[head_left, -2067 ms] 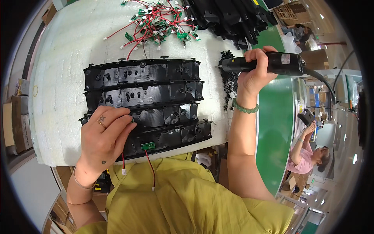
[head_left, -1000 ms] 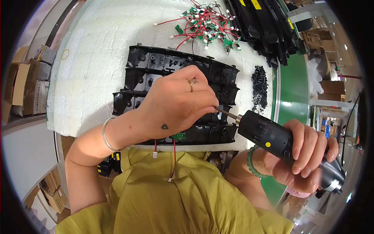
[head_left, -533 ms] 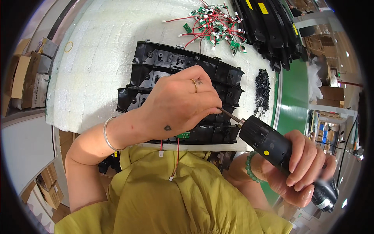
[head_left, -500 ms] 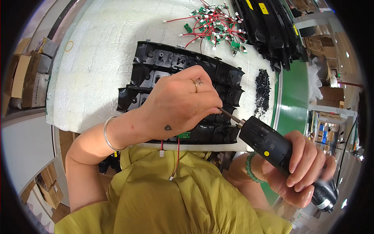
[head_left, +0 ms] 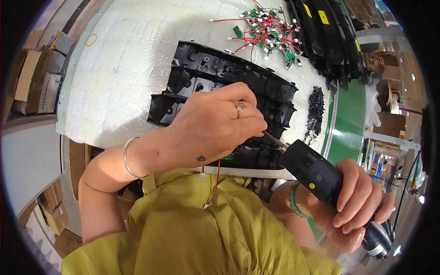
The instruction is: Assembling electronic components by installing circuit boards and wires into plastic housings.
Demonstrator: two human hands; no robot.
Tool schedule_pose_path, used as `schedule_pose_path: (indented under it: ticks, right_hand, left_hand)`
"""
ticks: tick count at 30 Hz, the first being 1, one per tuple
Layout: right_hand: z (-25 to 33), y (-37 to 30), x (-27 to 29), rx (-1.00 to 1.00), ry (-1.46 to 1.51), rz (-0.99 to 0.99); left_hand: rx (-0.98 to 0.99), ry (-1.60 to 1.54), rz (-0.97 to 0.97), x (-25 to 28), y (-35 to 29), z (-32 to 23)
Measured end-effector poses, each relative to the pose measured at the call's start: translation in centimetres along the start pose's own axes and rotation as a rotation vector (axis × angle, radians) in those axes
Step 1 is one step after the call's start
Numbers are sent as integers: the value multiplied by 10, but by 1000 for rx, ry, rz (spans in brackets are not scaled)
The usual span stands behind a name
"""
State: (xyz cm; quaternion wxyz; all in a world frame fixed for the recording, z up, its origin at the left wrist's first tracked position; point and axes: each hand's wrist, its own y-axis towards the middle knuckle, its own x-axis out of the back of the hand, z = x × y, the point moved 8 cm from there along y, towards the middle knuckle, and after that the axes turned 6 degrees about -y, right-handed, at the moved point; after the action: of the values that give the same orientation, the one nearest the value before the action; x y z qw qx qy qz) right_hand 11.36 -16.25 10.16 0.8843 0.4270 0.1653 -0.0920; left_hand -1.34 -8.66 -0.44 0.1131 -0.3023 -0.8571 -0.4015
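**Screwdriver bit guided onto a rigid plastic panel**

Head view: the left hand (head_left: 215,123) rests on the nearest black plastic panel (head_left: 250,153) at the white tabletop (head_left: 133,59) edge, fingers pinched round the bit. The right hand (head_left: 355,206) has its fingers wrapped tight on the electric screwdriver (head_left: 316,172). The panel looks stiff, light and prone to sliding; best pressed flat near the screw point. Loose screws (head_left: 315,110) lie just beside.
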Motion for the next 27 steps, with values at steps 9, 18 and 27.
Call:
schedule_pose_path:
  ticks: [9,18,27]
  right_hand:
    - [-48,-19,-18,-228,-175,323]
    - [-77,-33,-31,-295,-154,364]
    - [-87,-35,-38,-342,-190,429]
  left_hand:
    - [200,128,57,34,-31,33]
    - [209,194,150,19,-50,41]
    - [220,143,91,16,-54,44]
